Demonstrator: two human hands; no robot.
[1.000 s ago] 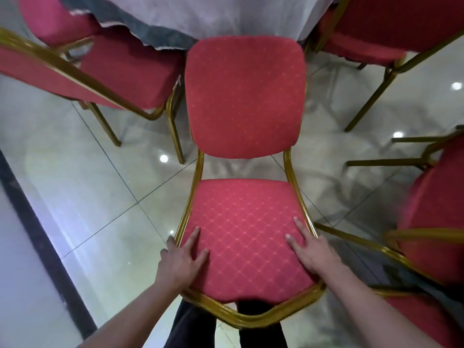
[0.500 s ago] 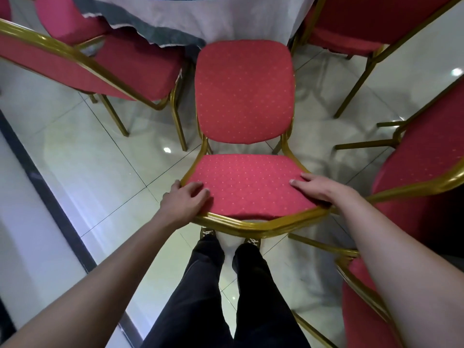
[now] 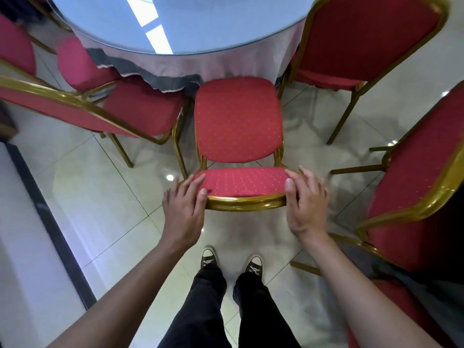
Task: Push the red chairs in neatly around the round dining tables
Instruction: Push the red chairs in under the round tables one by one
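Partly hidden under the round cloth-draped table [image 3: 175, 64], the red gold-framed chair [image 3: 238, 121] has slid closer than before; left hand [image 3: 184, 207] and right hand [image 3: 306, 204] press its back, fingers straight.

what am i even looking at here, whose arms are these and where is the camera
There is no machine here. The camera is worn on a person's head and looks forward and down, so you see their own two arms, dark trousers and sneakers from above.

The left hand and right hand rest on the back of a red chair with a gold frame, one at each top corner, fingers fairly straight. The hands are at the backrest; the seat lies beyond it, its far edge at the cloth of a round table. Other red chairs stand to both sides on the shiny tiled floor. The wide lens bends the edges of the picture.
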